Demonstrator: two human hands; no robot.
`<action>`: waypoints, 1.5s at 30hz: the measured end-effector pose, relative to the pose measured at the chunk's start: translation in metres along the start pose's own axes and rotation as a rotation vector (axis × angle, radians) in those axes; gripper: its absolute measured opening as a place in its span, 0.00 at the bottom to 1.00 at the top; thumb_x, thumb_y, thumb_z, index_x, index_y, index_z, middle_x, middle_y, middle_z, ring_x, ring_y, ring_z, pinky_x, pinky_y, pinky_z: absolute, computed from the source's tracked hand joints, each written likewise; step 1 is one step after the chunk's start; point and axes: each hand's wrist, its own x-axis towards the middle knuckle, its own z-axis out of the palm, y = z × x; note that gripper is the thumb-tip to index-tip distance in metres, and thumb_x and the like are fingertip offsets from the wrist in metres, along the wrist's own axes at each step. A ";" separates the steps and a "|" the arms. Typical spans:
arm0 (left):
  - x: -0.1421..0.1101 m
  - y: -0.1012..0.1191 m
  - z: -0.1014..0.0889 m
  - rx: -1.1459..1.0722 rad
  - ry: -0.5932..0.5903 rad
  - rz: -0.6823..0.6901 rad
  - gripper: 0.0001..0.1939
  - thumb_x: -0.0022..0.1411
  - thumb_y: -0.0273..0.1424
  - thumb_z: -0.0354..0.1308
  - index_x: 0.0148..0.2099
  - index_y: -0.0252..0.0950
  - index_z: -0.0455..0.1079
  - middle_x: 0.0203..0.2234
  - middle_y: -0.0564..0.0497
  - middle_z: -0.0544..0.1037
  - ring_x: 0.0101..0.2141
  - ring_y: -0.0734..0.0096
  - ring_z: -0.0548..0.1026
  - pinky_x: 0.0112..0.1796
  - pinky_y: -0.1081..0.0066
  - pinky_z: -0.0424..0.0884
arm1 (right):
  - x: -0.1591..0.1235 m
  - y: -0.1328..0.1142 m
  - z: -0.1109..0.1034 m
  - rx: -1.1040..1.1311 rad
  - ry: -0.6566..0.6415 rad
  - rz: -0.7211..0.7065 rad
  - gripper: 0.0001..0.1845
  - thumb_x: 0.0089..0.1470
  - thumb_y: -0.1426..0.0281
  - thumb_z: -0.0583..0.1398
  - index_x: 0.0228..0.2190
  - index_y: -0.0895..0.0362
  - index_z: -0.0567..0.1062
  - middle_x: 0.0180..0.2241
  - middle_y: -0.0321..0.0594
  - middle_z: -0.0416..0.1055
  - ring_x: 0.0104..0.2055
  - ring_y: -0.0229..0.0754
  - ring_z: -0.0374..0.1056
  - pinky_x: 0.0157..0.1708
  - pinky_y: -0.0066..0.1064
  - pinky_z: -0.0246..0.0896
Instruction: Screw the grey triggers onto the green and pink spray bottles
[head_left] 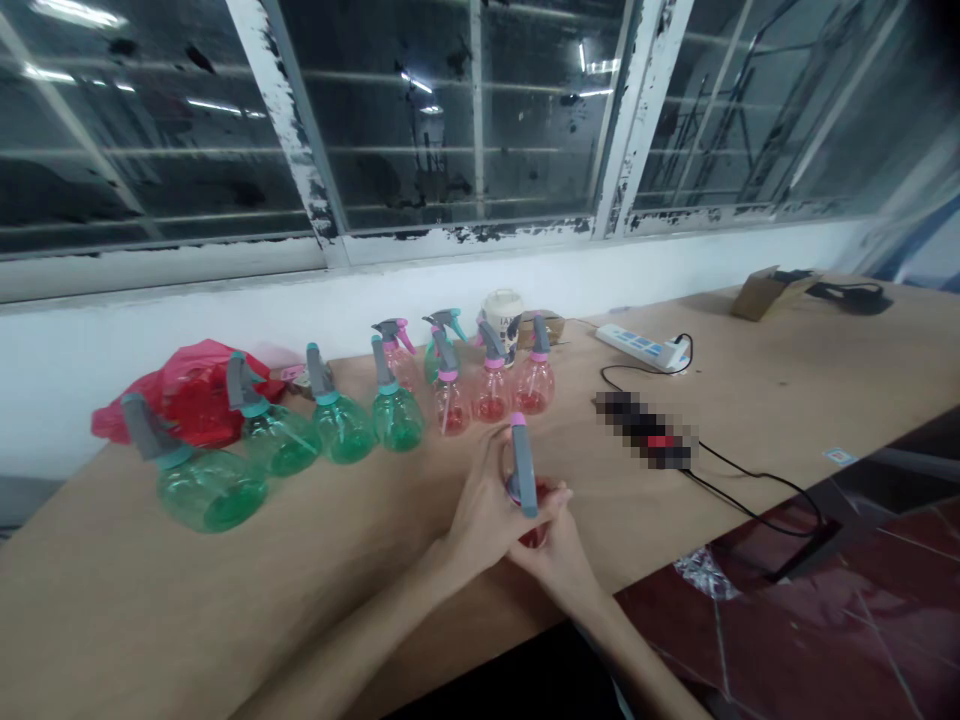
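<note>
Near the table's front edge, both hands are closed around a spray bottle [524, 468] with a grey head, a pink nozzle tip and a reddish body. My left hand [482, 508] wraps the neck just under the head. Lower down, my right hand [556, 553] grips the body, most of which the fingers hide. Just beyond my hands stand pink spray bottles [493, 392] with grey heads, in a row. To the left the row continues with several green spray bottles [345, 430] that have grey heads and teal collars. Liquid shows at the bottom of the bottles.
Behind the row are a teal-triggered spray bottle [448, 322], a paper cup [502, 312] and a red plastic bag [199, 385]. On the right lie a power strip [641, 347], a pixelated dark object [645, 430] with a black cable, and a cardboard box [765, 293]. Windows line the wall.
</note>
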 end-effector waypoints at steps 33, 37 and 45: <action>0.016 -0.036 -0.070 0.066 0.263 -0.069 0.06 0.60 0.32 0.56 0.39 0.36 0.67 0.31 0.51 0.77 0.32 0.66 0.76 0.34 0.68 0.70 | 0.070 0.026 0.053 -0.037 -0.553 -0.195 0.45 0.35 0.62 0.73 0.54 0.50 0.62 0.54 0.47 0.67 0.57 0.57 0.64 0.54 0.55 0.62; 0.016 -0.034 -0.069 0.039 0.244 -0.060 0.07 0.60 0.34 0.57 0.38 0.36 0.66 0.30 0.52 0.76 0.32 0.67 0.76 0.35 0.69 0.70 | 0.069 0.028 0.050 -0.145 -0.511 -0.168 0.50 0.31 0.57 0.73 0.55 0.53 0.61 0.53 0.50 0.67 0.56 0.60 0.64 0.53 0.57 0.62; 0.018 -0.029 -0.071 0.103 0.220 -0.080 0.07 0.58 0.33 0.57 0.35 0.36 0.63 0.24 0.56 0.70 0.26 0.72 0.69 0.30 0.72 0.65 | 0.070 0.023 0.041 -0.210 -0.554 -0.290 0.53 0.34 0.56 0.72 0.59 0.49 0.56 0.58 0.48 0.61 0.63 0.60 0.54 0.59 0.57 0.53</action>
